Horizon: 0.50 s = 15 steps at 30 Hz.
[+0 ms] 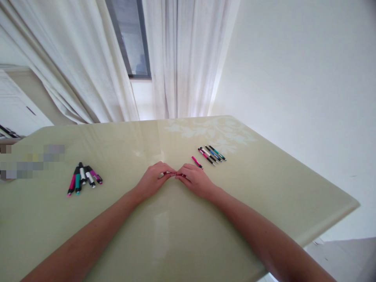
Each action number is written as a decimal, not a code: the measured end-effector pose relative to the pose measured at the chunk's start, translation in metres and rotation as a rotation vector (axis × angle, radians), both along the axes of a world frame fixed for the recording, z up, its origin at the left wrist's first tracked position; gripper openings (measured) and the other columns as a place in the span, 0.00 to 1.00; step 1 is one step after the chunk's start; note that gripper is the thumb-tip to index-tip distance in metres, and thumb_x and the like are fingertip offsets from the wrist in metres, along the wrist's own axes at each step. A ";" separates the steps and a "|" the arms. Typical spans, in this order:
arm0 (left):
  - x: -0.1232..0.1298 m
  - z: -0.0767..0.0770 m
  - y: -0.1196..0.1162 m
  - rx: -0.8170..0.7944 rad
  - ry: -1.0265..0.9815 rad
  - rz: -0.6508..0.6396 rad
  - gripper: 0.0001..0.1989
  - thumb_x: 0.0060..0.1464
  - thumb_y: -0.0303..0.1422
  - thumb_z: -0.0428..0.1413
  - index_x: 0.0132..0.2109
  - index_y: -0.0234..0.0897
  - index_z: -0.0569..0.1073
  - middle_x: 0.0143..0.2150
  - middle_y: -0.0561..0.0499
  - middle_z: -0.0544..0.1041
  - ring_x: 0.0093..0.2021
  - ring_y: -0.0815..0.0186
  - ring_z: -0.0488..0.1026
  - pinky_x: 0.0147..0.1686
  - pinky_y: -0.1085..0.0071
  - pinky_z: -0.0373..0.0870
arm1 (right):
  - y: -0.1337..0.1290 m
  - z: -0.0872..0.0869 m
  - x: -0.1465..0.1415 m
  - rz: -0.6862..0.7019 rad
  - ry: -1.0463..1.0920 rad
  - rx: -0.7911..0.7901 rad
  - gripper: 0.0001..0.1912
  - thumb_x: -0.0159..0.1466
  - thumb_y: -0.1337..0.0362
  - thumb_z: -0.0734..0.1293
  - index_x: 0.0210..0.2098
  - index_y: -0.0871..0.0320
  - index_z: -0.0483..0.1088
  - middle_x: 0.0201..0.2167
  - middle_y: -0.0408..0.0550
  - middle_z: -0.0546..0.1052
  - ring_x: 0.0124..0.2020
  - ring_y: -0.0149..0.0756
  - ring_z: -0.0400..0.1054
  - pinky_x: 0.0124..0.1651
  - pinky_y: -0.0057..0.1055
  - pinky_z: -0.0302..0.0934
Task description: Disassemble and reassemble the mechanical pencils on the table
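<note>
My left hand and my right hand meet fingertip to fingertip over the middle of the table. Both are pinched closed around something tiny and pale that I cannot make out. Just beyond my right hand lies a short pink pen part. Slim pens, among them a green one and a blue one, rest side by side behind it. Left of my left hand is a loose group of thicker pen pieces, including a teal one, a pink one and a purple one.
The pale glossy table has a white leaf pattern near its far right corner. Blurred items sit at its left edge. Curtains and a window stand behind, with a white wall at the right.
</note>
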<state>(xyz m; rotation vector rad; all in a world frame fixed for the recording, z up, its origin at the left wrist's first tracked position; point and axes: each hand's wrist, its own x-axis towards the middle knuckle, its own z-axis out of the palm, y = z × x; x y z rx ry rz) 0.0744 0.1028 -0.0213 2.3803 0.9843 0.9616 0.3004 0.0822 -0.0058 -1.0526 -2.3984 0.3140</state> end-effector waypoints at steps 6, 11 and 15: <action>0.003 0.000 -0.003 0.020 0.003 0.142 0.19 0.67 0.27 0.49 0.62 0.39 0.70 0.52 0.47 0.81 0.46 0.61 0.75 0.52 0.59 0.72 | 0.009 -0.007 0.007 -0.216 -0.112 0.082 0.07 0.72 0.64 0.66 0.40 0.58 0.76 0.37 0.50 0.79 0.42 0.38 0.72 0.53 0.35 0.62; 0.002 -0.015 0.003 0.114 0.106 0.102 0.27 0.67 0.21 0.40 0.68 0.38 0.64 0.58 0.43 0.78 0.53 0.59 0.75 0.58 0.52 0.71 | 0.013 -0.007 0.013 -0.271 -0.201 0.090 0.09 0.71 0.61 0.67 0.41 0.58 0.78 0.40 0.53 0.79 0.47 0.43 0.73 0.54 0.37 0.62; 0.003 -0.014 -0.001 0.228 0.131 -0.015 0.30 0.70 0.23 0.41 0.75 0.44 0.52 0.62 0.44 0.76 0.60 0.61 0.74 0.60 0.58 0.73 | 0.007 -0.002 0.008 -0.184 -0.040 0.063 0.10 0.72 0.58 0.68 0.43 0.57 0.78 0.38 0.50 0.79 0.42 0.38 0.74 0.49 0.33 0.65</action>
